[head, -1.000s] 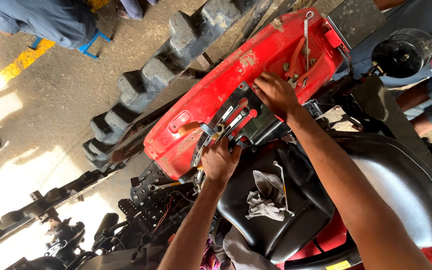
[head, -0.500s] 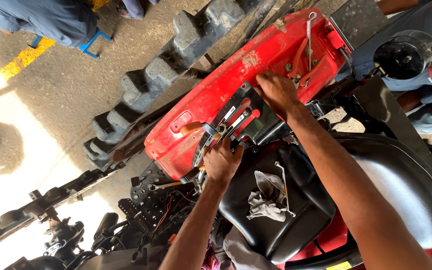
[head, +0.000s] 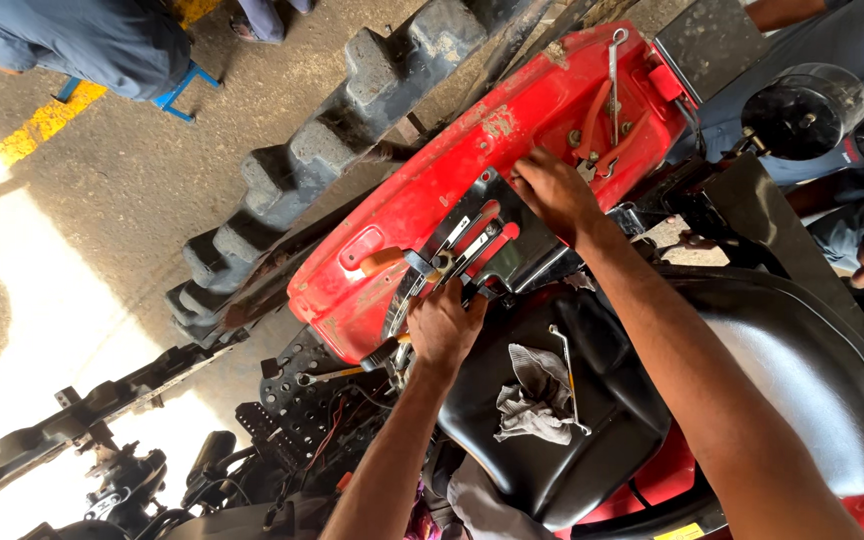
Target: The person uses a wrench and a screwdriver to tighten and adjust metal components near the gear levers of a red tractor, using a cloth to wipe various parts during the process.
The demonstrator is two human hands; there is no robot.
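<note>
A concrete workshop floor (head: 142, 190) lies beyond the red fender (head: 452, 210) you lean over. Your left hand (head: 444, 325) is closed around the black lever bracket (head: 472, 250) with its silver and red levers; your right hand (head: 552, 190) pinches its upper edge. A grey rag (head: 532, 400) and spanner (head: 567, 375) rest on the black seat (head: 772, 380).

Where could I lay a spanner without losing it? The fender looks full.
Free: the black seat right of the grey rag and wrench, and the red fender between the lever panel and the tyre. Crowded: around the left hand, the right hand and the tools on the fender top.
</note>
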